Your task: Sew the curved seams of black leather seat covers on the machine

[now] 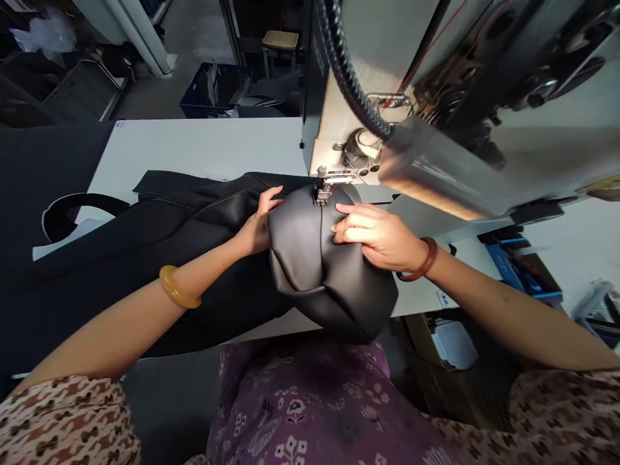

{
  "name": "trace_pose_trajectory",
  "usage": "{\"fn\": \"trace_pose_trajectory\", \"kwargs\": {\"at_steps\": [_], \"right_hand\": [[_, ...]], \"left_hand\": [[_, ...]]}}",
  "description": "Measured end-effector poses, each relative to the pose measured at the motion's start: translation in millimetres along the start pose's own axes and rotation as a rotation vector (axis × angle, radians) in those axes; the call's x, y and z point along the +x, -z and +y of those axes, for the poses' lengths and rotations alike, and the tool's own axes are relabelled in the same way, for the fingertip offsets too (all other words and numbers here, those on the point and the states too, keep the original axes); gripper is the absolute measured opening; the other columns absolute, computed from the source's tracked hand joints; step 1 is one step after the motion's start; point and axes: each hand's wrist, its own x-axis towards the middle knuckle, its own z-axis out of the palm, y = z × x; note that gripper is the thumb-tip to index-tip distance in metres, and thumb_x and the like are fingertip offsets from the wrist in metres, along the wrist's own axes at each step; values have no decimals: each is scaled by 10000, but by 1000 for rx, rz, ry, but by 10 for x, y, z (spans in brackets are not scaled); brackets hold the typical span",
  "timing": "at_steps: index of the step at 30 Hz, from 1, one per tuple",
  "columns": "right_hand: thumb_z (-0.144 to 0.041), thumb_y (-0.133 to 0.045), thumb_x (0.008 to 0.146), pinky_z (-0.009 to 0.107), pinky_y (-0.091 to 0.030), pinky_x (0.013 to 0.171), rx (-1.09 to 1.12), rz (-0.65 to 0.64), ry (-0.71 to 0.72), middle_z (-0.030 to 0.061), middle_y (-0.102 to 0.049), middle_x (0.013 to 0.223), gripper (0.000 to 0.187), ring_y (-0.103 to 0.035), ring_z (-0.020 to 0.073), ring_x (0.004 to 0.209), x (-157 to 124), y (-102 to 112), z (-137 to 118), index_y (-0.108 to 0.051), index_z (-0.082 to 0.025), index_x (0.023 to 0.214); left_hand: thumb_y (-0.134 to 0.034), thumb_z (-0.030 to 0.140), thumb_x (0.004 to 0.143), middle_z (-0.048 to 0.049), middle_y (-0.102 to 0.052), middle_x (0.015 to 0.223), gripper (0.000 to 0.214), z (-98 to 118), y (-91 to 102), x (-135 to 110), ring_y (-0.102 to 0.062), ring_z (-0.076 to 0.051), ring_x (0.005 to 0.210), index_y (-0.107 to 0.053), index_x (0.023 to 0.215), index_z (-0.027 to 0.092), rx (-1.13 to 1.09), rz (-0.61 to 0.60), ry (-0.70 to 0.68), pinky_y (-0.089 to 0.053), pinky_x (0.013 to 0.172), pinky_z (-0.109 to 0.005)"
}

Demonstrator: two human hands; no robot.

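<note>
A black leather-like cover (303,248) with a seam down its middle bulges under the presser foot (321,188) of a sewing machine (324,123). My left hand (259,226) holds the cover's left edge, thumb up and the other fingers mostly hidden behind it. On the right side, close to the foot, my right hand (375,234) grips the cover with bent fingers laid on its surface; its thumb is hidden. More black material with orange stitching (213,210) spreads leftward from under my left wrist. The needle tip cannot be made out.
The machine's head and a braided hose (349,77) hang over the right of the white table (203,145). A curved black strip (82,201) lies at left. Beyond are a blue bin (194,97) and a stool (281,40); a blue box (526,268) stands at right.
</note>
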Motion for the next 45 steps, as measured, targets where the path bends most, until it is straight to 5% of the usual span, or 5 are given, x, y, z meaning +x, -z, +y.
{"fn": "trace_pose_trajectory", "kwargs": {"at_steps": [6,11,16,21,45], "right_hand": [[-124,-440,782,541,-354,960,-175,-55,122,25,-669,1024,250,-485,305,1180,-134,-147,-194,-639,-215,901],[-126,-430,801,496,-366,940,-192,-21,153,20,-679,1007,240,-519,280,1139,-117,-131,-179,-637,-212,888],[-137,-431,771,432,-428,862,-167,30,191,30,-695,962,225,-584,268,1050,-53,-7,-118,-641,-175,840],[-107,-424,739,405,-460,814,-166,9,128,26,-699,1019,271,-561,284,1124,-98,23,-99,-665,-176,843],[-89,-393,787,364,-518,850,-18,87,11,12,-705,955,270,-634,189,966,65,-9,262,-622,-209,866]], "left_hand": [[-529,241,770,-169,-398,1418,690,-92,-10,-53,-412,-281,1298,-258,1401,172,165,-58,10,-390,1049,-461],[-555,154,721,-143,-322,1475,767,599,455,-198,-355,-296,1336,-252,1424,203,558,-123,-224,-334,1075,-511],[-604,146,674,-156,-453,1389,662,1165,501,-175,-398,-338,1292,-458,1312,245,844,-527,-684,-262,1030,-652],[-640,217,676,-159,-509,1338,607,1274,373,-210,-445,-374,1238,-525,1272,213,903,-548,-524,-366,974,-607],[-582,252,725,-54,-521,1304,504,1088,558,108,-531,-237,1165,-564,1224,317,863,-498,-419,-387,1041,-439]]}}
